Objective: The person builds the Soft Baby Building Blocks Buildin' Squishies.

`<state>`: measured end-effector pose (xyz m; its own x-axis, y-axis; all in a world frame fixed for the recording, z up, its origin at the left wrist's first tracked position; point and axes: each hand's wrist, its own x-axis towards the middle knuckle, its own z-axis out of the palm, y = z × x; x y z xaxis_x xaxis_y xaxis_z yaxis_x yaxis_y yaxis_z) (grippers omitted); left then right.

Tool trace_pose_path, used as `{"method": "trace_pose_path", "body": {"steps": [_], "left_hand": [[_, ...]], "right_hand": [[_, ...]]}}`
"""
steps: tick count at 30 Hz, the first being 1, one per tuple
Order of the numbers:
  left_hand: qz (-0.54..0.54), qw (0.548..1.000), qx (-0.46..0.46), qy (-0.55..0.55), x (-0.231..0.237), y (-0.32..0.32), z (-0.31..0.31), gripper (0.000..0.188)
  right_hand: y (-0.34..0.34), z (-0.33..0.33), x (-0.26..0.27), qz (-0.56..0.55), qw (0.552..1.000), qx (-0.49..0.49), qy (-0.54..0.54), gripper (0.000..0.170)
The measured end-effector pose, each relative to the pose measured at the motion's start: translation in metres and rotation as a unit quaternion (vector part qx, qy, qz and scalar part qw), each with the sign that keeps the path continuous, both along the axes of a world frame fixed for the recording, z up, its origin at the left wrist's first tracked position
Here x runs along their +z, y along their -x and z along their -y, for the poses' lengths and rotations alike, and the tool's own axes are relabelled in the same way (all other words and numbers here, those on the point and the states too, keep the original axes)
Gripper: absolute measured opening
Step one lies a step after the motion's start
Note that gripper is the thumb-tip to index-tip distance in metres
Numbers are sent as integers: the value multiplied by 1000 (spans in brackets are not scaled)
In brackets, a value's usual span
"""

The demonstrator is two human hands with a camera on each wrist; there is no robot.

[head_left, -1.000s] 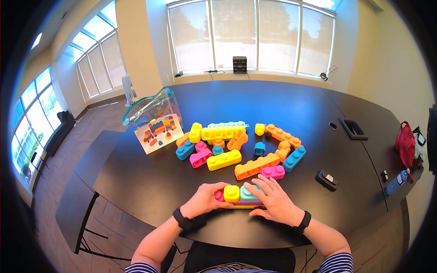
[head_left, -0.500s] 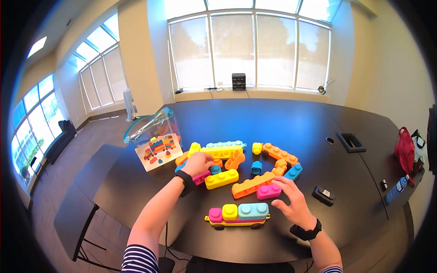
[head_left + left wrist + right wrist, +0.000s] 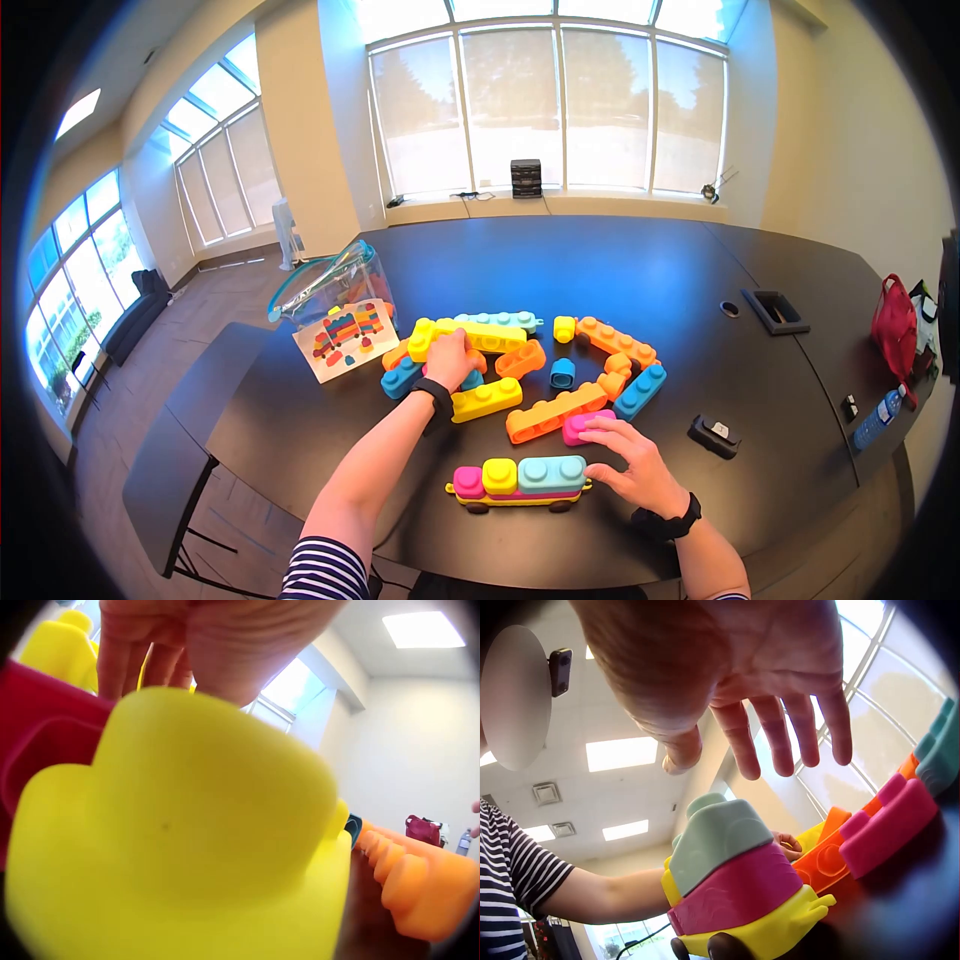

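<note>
My left hand (image 3: 450, 362) reaches into the block pile, beside a long yellow block (image 3: 500, 338). In the left wrist view its fingers point down behind a large yellow block (image 3: 210, 795), with a magenta block (image 3: 45, 727) at the left; the fingertips are hidden, so I cannot tell whether they grip anything. My right hand (image 3: 635, 472) hovers with fingers extended, near the right end of a toy train car (image 3: 530, 492) and overlapping a pink block (image 3: 578, 430). The car has a yellow wheeled base, a magenta layer, and magenta, yellow and light-blue blocks on top.
Orange blocks (image 3: 555, 412) and blue blocks (image 3: 640, 390) lie across the dark table (image 3: 800, 400). A picture card (image 3: 345, 342) leans on a clear zip bag (image 3: 330, 280) at the left. A black case (image 3: 714, 436) and a water bottle (image 3: 879, 418) are on the right.
Both hands have left the train car. The left went to the pile, then slightly right, and an orange block there has shifted. The right stays near the car, now lower.
</note>
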<state>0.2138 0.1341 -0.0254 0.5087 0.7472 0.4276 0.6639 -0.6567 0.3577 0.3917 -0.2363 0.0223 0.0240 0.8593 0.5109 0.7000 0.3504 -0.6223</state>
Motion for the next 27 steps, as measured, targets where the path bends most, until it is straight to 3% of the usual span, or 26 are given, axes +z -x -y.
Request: {"method": "trace_pose_path", "body": {"steps": [5,10,13,17,19,27], "left_hand": [[58,994,-76,48,6,9,-2,35],[126,974,-170,76,43,31,20,31],[203,930,-256,165,75,49,63,26],[126,915,-327,199,115,78,143,32],[66,923,-350,146,123,86,171,33],[92,900,-404,134,92,75,207,39]], "right_hand": [[2,6,6,-7,999,41,35,63],[7,5,1,7,997,54,52,71],[10,2,-5,1,997,55,51,73],[15,0,-9,-11,997,51,51,69],[17,0,-11,-12,998,44,48,67],[22,0,-11,-23,998,23,59,60]]}}
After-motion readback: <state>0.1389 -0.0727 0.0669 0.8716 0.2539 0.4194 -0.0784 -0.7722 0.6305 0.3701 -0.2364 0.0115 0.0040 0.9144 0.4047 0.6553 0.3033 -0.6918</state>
